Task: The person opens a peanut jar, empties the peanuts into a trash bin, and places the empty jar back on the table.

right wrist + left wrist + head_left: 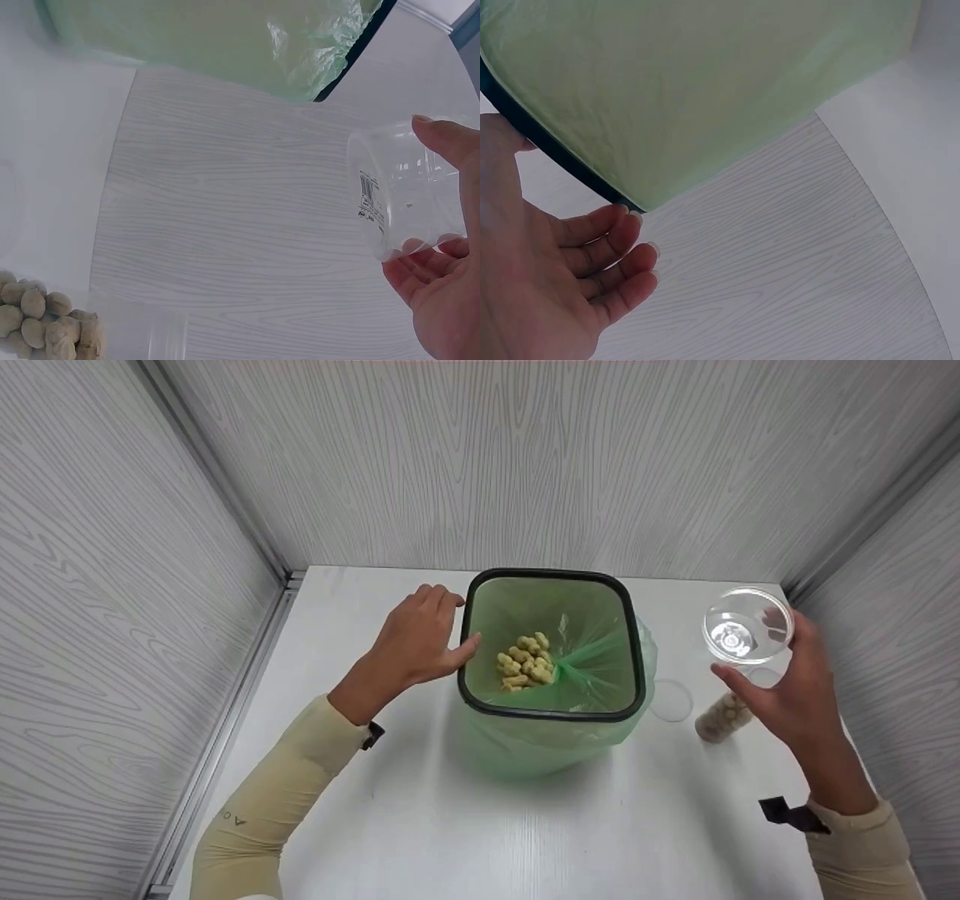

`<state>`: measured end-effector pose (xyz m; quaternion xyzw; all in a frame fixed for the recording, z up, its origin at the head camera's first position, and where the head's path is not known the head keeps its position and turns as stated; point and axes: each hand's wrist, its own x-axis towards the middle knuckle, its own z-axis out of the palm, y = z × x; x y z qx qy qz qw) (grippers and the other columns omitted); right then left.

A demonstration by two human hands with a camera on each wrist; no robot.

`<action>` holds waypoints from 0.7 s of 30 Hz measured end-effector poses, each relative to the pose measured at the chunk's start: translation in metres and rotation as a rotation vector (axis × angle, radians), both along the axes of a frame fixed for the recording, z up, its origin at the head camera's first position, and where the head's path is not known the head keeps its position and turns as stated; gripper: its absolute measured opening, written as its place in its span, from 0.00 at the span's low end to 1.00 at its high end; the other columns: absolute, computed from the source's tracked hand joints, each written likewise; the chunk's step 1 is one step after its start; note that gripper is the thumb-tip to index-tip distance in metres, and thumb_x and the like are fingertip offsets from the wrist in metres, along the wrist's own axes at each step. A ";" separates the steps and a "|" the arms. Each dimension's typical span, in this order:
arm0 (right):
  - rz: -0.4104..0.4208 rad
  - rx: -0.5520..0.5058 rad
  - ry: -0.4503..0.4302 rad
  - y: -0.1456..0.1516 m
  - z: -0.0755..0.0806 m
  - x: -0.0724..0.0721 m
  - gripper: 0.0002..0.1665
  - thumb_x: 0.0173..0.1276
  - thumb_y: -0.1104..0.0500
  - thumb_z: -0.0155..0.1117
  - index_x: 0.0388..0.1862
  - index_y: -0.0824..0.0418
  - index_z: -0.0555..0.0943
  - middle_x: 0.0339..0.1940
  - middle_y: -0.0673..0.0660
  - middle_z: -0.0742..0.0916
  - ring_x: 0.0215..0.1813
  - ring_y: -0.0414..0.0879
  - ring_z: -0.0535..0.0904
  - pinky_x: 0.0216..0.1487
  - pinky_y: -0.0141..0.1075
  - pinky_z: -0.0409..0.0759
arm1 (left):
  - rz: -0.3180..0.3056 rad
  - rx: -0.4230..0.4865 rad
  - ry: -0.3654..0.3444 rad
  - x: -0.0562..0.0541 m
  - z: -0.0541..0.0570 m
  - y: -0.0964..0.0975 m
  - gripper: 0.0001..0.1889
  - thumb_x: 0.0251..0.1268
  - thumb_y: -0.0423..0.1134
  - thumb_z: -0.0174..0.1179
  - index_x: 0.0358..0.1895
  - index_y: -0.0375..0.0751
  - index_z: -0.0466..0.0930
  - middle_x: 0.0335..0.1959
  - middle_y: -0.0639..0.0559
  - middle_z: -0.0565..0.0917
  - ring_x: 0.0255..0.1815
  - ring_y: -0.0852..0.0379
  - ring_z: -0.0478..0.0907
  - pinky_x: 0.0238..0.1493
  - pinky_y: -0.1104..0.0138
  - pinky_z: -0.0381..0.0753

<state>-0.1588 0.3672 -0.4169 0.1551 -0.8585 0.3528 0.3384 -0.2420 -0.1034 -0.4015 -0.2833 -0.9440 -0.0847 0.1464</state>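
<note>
Could drop the clear cup [739,637] from the right hand [806,697], maybe because of its thin, slick sides. Could squash it too, from too hard a squeeze. Could also bump the tall tub [724,718] of nuts under that same hand, perhaps with the wrist, and make a big spill on the white table [525,840]. Could tip the bin [551,713] as well, from a hard shove by the left hand [420,637], or tug the green bag [540,746] loose by mistake.

Holds the cup between right thumb and fingers, thumb on one side, bent fingers on the other, only a cup's width open. Has the cup up off the table, to the right of the bin and not over it. Has the left fingers half bent and apart from the thumb, right at the bin's black rim. Cannot tell about any firm push there. Shows a peanut pile [527,666] inside the bin, near the left thumb but well apart from the right fingers.
</note>
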 end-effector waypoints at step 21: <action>-0.158 -0.153 -0.051 0.045 -0.027 -0.004 0.58 0.42 0.77 0.82 0.75 0.60 0.69 0.66 0.64 0.79 0.66 0.34 0.73 0.69 0.23 0.68 | -0.022 -0.094 -0.071 0.005 0.008 0.001 0.22 0.72 0.48 0.48 0.49 0.29 0.76 0.41 0.39 0.79 0.42 0.43 0.74 0.49 0.53 0.78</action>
